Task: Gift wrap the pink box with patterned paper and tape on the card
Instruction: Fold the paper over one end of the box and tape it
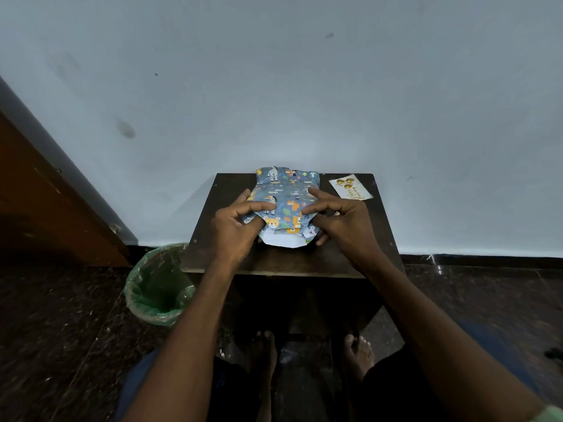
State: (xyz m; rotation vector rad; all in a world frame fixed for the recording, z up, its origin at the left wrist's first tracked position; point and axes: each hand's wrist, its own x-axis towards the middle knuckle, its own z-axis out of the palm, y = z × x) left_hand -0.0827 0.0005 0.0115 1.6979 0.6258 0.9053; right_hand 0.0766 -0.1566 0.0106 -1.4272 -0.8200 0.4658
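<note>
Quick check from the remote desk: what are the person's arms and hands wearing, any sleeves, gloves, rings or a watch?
Both hands, left hand and right hand, are bare: no gloves, and no rings or watch show. The forearms are uncovered up to the frame edge. Only a sliver of light green fabric appears at the bottom right corner, possibly a short sleeve on the right arm.

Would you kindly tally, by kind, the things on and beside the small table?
Wrapped box: 1
Card: 1
Hand, left and right: 2
Bin: 1
Table: 1
Total: 6
</note>
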